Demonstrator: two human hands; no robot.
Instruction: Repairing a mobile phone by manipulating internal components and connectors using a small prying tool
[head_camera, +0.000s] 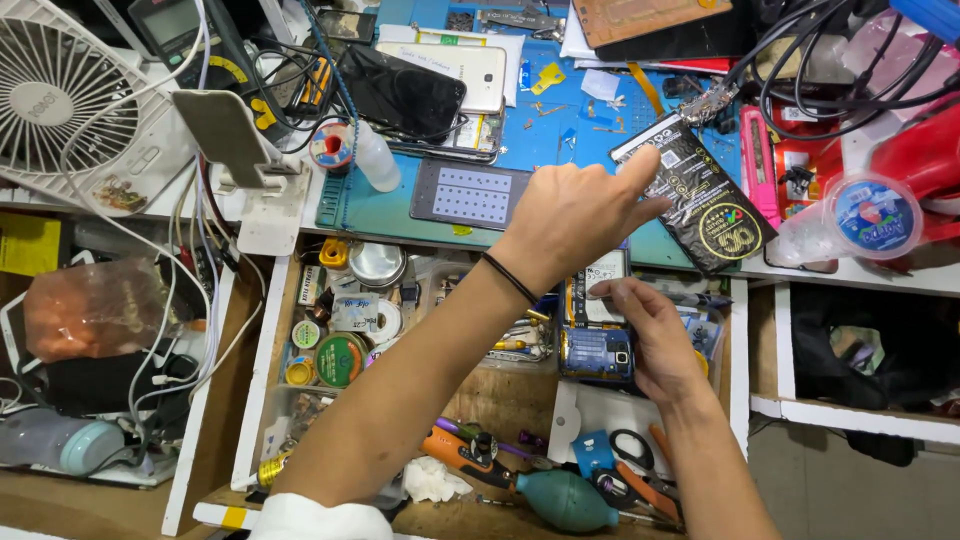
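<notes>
opened phone (597, 345), back off, sits over the open drawer (500, 400), pinched in the right hand (650, 335). left hand (580, 215) reaches, fingers curled and seemingly empty, touching a black packet (700, 195) on the tabletop (400, 215). phone could slip into drawer clutter.

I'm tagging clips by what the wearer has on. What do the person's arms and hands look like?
Both hands are bare, no gloves or rings in sight. The left hand has a thin black band around its wrist, and a white sleeve is pushed up that arm. The right hand and forearm are uncovered.
</notes>
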